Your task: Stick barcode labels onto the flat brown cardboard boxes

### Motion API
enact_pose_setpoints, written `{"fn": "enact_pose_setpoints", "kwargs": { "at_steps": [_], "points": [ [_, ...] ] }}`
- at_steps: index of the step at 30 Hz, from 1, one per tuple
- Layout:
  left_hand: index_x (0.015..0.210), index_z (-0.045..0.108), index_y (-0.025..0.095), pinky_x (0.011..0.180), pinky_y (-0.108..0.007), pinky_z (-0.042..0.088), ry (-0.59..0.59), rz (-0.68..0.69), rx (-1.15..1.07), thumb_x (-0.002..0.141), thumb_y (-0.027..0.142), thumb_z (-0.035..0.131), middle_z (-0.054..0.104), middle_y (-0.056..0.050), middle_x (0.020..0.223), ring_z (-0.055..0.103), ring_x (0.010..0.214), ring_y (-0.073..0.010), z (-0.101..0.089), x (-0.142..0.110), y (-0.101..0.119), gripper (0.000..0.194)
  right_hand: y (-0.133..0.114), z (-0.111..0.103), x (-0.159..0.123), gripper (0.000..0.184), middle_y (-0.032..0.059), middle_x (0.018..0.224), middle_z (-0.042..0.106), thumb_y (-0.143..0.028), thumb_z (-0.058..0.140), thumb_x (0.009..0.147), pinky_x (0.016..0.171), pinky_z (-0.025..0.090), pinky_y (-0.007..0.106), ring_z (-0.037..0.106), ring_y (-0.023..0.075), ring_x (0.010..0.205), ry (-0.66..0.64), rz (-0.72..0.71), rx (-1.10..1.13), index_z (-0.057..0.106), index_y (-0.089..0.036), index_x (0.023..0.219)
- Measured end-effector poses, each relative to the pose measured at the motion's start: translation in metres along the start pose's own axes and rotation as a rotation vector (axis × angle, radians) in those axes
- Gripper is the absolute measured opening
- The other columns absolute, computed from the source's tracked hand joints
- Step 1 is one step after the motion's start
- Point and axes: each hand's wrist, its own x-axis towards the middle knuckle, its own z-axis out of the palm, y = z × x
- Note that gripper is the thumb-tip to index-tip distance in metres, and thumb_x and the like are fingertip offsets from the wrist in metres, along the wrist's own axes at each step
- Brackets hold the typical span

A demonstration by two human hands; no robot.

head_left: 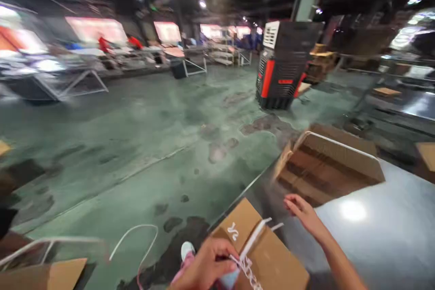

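A brown cardboard box (272, 260) lies at the near edge of the metal table, with white marks written on its top. A white strap (253, 239) runs across it, its loose ends sticking up near the far edge. My left hand (217, 258) is closed over the box's left side, thumb and fingers pinching the strap. Beyond the box's right side, my right hand (306, 217) hovers over the table with loosely bent fingers and nothing visible in them. Part of the left hand's grip is hidden.
An open cardboard box (326, 167) stands on the shiny metal table (367, 222). A white strap loop (154, 235) trails over the green floor (136, 145). Cardboard (64, 274) sits at lower left. A tall stack of black and red crates (283, 68) stands farther off.
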Motion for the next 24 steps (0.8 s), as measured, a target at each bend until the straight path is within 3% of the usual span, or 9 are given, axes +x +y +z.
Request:
{"fn": "enact_pose_setpoints", "kwargs": {
  "at_steps": [2, 5, 7, 10, 14, 17, 19, 21, 24],
  "points": [
    [0.073, 0.068, 0.014, 0.065, -0.027, 0.047, 0.081, 0.087, -0.018, 0.071, 0.033, 0.07, 0.068, -0.001, 0.068, 0.061, 0.069, -0.0186, 0.0, -0.006, 0.002, 0.02, -0.005, -0.026, -0.053, 0.03, 0.0059, 0.089, 0.067, -0.046, 0.051, 0.086, 0.068, 0.054, 0.031, 0.063, 0.0187, 0.079, 0.001, 0.066, 0.029, 0.062, -0.019, 0.095],
    [0.071, 0.066, 0.016, 0.059, -0.024, 0.045, 0.002, 0.147, -0.077, 0.071, 0.036, 0.07, 0.07, -0.003, 0.067, 0.06, 0.06, -0.0148, 0.0, -0.024, 0.011, 0.02, -0.042, -0.037, -0.114, 0.029, 0.0067, 0.092, 0.067, -0.043, 0.05, 0.086, 0.072, 0.052, 0.032, 0.062, 0.0189, 0.081, 0.178, 0.029, -0.062, 0.061, -0.019, 0.099],
    [0.073, 0.065, 0.017, 0.061, -0.024, 0.047, -0.047, 0.149, -0.098, 0.073, 0.038, 0.068, 0.071, -0.003, 0.068, 0.061, 0.062, -0.0147, 0.003, -0.04, 0.018, 0.021, -0.069, -0.02, -0.146, 0.025, 0.0081, 0.1, 0.066, -0.036, 0.048, 0.089, 0.08, 0.051, 0.034, 0.061, 0.0199, 0.09, 0.254, -0.066, -0.187, 0.061, -0.021, 0.104],
    [0.075, 0.062, 0.018, 0.066, -0.025, 0.049, -0.08, 0.136, -0.062, 0.072, 0.039, 0.068, 0.07, -0.002, 0.067, 0.064, 0.067, -0.0159, 0.008, -0.061, 0.026, 0.022, -0.096, 0.031, -0.176, 0.035, 0.0102, 0.122, 0.058, -0.019, 0.046, 0.088, 0.096, 0.044, 0.04, 0.053, 0.0226, 0.113, 0.12, -0.28, -0.422, 0.057, -0.024, 0.12],
    [0.082, 0.06, 0.019, 0.068, -0.025, 0.05, -0.047, 0.185, 0.0, 0.073, 0.039, 0.067, 0.071, -0.002, 0.073, 0.064, 0.07, -0.0159, 0.006, -0.076, 0.031, 0.023, -0.099, 0.09, -0.173, 0.056, 0.0132, 0.148, 0.031, -0.011, 0.056, 0.08, 0.106, 0.029, 0.051, 0.027, 0.0303, 0.135, -0.088, -0.378, -0.711, 0.048, -0.025, 0.132],
    [0.089, 0.06, 0.019, 0.072, -0.025, 0.05, -0.04, 0.219, 0.019, 0.075, 0.036, 0.065, 0.073, -0.004, 0.081, 0.065, 0.076, -0.0161, 0.0, -0.08, 0.034, 0.023, -0.102, 0.101, -0.165, 0.032, 0.0138, 0.149, 0.03, -0.017, 0.056, 0.084, 0.105, 0.027, 0.056, 0.023, 0.0325, 0.137, -0.063, -0.375, -0.842, 0.06, -0.021, 0.115],
    [0.092, 0.06, 0.018, 0.075, -0.026, 0.05, -0.033, 0.232, 0.017, 0.074, 0.034, 0.066, 0.074, -0.005, 0.084, 0.066, 0.08, -0.0173, -0.006, -0.081, 0.035, 0.025, -0.114, 0.099, -0.173, 0.017, 0.0128, 0.14, 0.044, -0.019, 0.054, 0.087, 0.105, 0.026, 0.057, 0.032, 0.0307, 0.132, -0.03, -0.409, -0.917, 0.064, -0.02, 0.101],
    [0.092, 0.06, 0.018, 0.076, -0.027, 0.05, -0.028, 0.235, 0.006, 0.073, 0.034, 0.066, 0.074, -0.005, 0.084, 0.067, 0.08, -0.0183, -0.012, -0.08, 0.035, 0.026, -0.127, 0.099, -0.197, 0.009, 0.0107, 0.114, 0.063, -0.019, 0.056, 0.086, 0.104, 0.027, 0.055, 0.048, 0.0277, 0.117, -0.003, -0.411, -0.987, 0.065, -0.019, 0.089],
    [0.087, 0.062, 0.018, 0.073, -0.027, 0.051, -0.032, 0.243, 0.006, 0.073, 0.035, 0.066, 0.075, -0.005, 0.084, 0.068, 0.078, -0.0188, -0.019, -0.077, 0.033, 0.022, -0.13, 0.116, -0.257, 0.01, 0.0043, 0.069, 0.064, -0.017, 0.062, 0.081, 0.098, 0.035, 0.051, 0.059, 0.0233, 0.083, 0.067, -0.308, -1.07, 0.063, -0.02, 0.072]
  ]
}}
